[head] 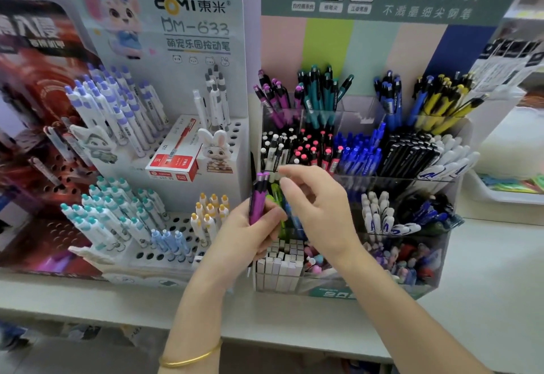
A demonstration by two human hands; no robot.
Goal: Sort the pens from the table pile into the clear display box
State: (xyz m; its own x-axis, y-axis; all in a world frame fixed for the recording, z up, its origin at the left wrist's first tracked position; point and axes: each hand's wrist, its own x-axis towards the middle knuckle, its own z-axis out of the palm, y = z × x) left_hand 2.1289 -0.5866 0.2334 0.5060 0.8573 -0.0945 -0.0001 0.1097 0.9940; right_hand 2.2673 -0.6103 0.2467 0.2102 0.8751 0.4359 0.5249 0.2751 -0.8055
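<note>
Your left hand [250, 229] at centre, gripping two purple pens [256, 206] upright, your right hand [315, 211] just beside at 3 o'clock, fingers curled near a green pen [276, 195], clear display box [435, 273] behind toward 2 o'clock, white pen stand [235, 49] at 10 o'clock, gold bangle [191, 359] at 7 o'clock.

Single view: wide-angle camera worn on the head, facing forward and down across the tabletop [488, 270], at close range. The clear display box [426, 273] fills the frame from centre toward 3 o'clock; the white pen stand [176, 79] occupies 9 to 11 o'clock.
</note>
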